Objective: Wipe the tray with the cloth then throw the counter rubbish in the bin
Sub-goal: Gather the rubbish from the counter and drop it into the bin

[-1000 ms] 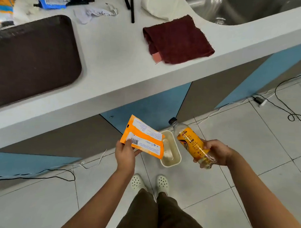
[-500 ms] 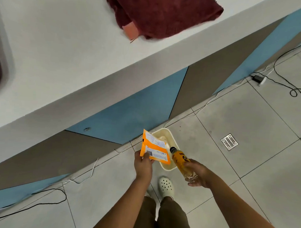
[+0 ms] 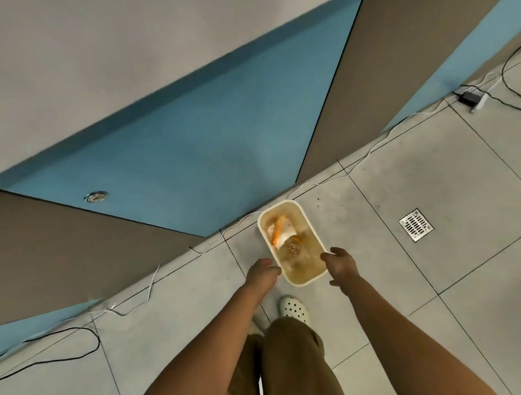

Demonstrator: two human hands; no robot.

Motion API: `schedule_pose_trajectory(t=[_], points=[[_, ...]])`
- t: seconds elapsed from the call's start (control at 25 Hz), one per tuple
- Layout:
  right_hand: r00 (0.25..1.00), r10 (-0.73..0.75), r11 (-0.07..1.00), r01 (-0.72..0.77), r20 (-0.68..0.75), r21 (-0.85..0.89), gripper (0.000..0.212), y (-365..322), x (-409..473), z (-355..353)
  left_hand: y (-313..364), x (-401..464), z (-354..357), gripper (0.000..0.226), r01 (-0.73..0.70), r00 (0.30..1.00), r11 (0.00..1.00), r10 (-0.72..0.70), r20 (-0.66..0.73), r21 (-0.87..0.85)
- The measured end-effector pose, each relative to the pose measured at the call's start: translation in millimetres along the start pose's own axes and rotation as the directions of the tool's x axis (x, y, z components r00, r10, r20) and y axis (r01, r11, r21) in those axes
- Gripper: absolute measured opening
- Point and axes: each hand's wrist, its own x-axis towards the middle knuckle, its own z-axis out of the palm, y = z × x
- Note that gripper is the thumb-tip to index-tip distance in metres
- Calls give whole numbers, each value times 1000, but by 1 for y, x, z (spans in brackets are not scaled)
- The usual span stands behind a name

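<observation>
Standing over the floor, both arms reaching down toward the bin, a cream rectangular tub sitting on the tiles just out from the blue and grey cabinet front. Judging the rubbish step to be in hand and near its end: orange-edged packet and bottle lying inside the bin, blurred, not gripped by either hand. Going left to right: left hand hovering at the bin's near-left side, fingers loosely curled, holding nothing; whether touching the rim, cannot tell. Bin between the two hands. Right hand hanging at the bin's right rim, fingers relaxed and slightly bent, also empty; contact with the rim unclear. Both forearms extending straight down and forward from the body, roughly parallel, wrists unbent. White shoe planted just behind the bin. Next move, as a judgement: straightening up and checking the counter, out of view, for leftover scraps; tray and cloth also not visible.
</observation>
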Motion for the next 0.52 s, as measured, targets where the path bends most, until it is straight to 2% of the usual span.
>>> schedule_pose_trajectory(t=[0.16,0.24,0.4,0.52], points=[[996,-23,999,20,83,35,31,10,-52,-10,-11,-49,-20,36,16,997,991,-27,-77,-134],[991,-76,996,70,108,59,25,0,-97,-20,-2,-92,-33,33,-25,997,978,8,-82,-206],[952,-282,959,278,116,49,18,-35,-167,-36,36,-170,-54,16,-162,984,936,127,-128,-313],[877,-463,886,464,132,25,19,-73,-228,-55,68,-239,-70,19,-292,953,890,239,-187,-351]])
